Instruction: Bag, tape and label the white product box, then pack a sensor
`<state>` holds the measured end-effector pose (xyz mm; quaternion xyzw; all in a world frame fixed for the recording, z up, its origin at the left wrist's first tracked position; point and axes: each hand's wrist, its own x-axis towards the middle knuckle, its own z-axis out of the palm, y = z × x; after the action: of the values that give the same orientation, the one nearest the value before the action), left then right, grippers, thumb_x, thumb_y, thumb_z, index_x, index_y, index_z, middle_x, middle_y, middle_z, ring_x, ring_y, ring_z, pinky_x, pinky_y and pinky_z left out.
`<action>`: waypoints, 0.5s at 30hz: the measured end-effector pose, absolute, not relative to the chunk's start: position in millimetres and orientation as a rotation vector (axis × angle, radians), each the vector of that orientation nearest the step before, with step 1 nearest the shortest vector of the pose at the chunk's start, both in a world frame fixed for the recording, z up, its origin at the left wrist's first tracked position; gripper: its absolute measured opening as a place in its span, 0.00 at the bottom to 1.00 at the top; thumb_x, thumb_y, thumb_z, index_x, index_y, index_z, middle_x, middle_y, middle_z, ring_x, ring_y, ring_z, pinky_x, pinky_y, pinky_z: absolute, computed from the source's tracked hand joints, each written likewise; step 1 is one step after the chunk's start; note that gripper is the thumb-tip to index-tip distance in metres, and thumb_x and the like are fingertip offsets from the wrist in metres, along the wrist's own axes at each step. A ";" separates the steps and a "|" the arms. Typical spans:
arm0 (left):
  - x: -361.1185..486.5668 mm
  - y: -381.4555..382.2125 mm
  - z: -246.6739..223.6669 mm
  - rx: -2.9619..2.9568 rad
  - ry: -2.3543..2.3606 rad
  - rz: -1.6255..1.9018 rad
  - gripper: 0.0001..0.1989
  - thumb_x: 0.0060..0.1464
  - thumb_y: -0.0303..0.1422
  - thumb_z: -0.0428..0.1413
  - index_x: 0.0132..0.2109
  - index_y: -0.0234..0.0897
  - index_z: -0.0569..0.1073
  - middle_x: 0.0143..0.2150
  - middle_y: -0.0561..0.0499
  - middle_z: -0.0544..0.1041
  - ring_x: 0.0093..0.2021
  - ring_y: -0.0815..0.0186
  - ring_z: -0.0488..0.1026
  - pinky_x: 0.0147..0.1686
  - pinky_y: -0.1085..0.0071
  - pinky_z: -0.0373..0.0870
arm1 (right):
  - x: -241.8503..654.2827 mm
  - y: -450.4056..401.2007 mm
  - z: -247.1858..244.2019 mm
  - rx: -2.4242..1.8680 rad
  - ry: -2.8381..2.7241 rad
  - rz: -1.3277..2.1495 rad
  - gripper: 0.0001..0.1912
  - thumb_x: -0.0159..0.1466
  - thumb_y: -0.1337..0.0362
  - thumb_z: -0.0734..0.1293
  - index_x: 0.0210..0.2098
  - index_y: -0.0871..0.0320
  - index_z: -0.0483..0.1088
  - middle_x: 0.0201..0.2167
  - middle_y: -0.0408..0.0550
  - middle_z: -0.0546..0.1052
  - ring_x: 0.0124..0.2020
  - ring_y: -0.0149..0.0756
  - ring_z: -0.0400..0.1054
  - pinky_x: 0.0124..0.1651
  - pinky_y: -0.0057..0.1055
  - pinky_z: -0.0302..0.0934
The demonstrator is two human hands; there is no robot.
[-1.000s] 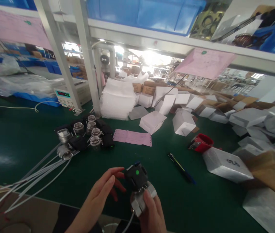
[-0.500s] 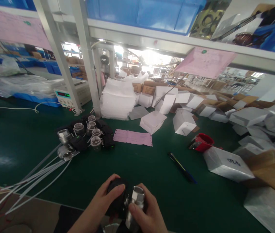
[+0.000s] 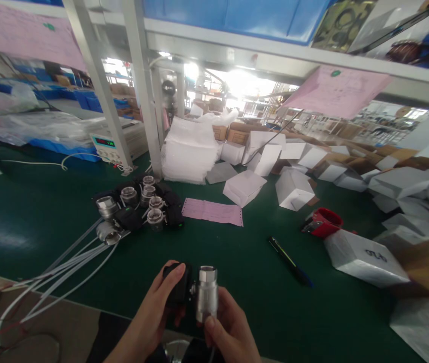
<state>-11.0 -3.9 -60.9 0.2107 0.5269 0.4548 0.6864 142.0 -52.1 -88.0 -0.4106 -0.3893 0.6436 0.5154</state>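
"Hands first, please: where are they, and how are they set?"

"Both are low in the middle of the view, at the near side of a dark green counter (image 3: pixel 244 272). The left hand (image 3: pixel 157 297) grips a black box (image 3: pixel 179 291), thumb laid across its face and fingers wrapped around it. The right hand (image 3: pixel 233 322) pinches the lower end of a silver metal fitting (image 3: pixel 207 297), thumb in front, fingers curled behind."

"Are the box and the fitting separate?"

"They look joined, side by side, with a short link in the narrow gap. The fitting's open end is uppermost. I cannot tell whether either piece touches the counter."

"And around them?"

"Ahead to the left, a cluster of similar fittings (image 3: pixel 156 218) sits among more black boxes, with white cables (image 3: pixel 65 275) trailing toward the near edge. Straight ahead lies a pink slip (image 3: pixel 212 211). To the right, a pen (image 3: pixel 289 262) lies at a slant; beyond it, a red ring (image 3: pixel 320 230) sits just beside a white carton (image 3: pixel 365 257) marked with dark writing."
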 end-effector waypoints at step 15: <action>-7.8 -5.3 -54.8 0.410 1.150 1.015 0.38 0.37 0.58 0.71 0.45 0.37 0.70 0.23 0.59 0.72 0.18 0.68 0.68 0.14 0.77 0.59 | 133.1 -55.9 -71.3 -1.066 -0.764 1.513 0.32 0.53 0.40 0.82 0.47 0.55 0.80 0.33 0.45 0.77 0.30 0.34 0.67 0.34 0.28 0.65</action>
<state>-7.8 -5.3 -54.8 0.1843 0.5163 0.4560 0.7011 133.1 -55.9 -71.3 -0.4484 -0.3213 0.6364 0.5392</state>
